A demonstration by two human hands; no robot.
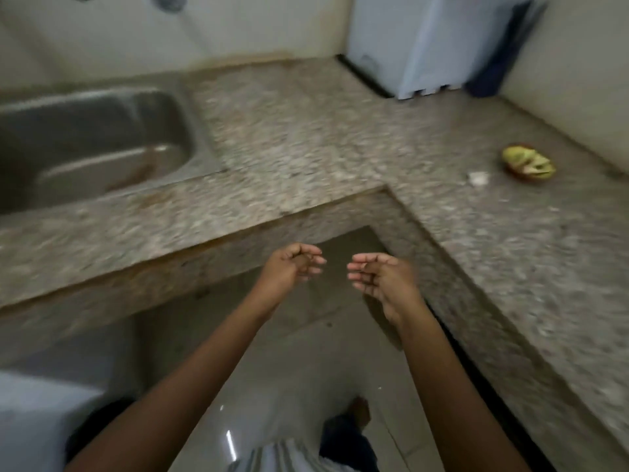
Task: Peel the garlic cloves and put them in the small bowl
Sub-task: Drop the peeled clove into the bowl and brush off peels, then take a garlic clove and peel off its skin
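Granite, speckled grey and beige, makes up the L-shaped surface (306,137) that fills most of the head view, which is blurred throughout. A steel sink (102,137) is set into its left arm. Against the far wall stands a white appliance (408,46), with a dark blue object (503,52) just beside it on the right.

On the right arm of the surface, near the wall, sits the small bowl (517,173), brown-rimmed and holding yellow-green pieces. Just beside it, on the side toward the sink, lies a small white piece (478,178). It is too blurred to tell whether it is garlic.

Both bare arms reach forward above the glossy tiled floor (299,369), in front of the inner corner of the surface and well apart from the bowl. The left grip (292,267) and the right grip (377,274) face each other, close but not touching. The fingers of each are loosely curled and neither holds anything visible.

A foot (359,407) and some striped cloth (272,454) show at the bottom edge.
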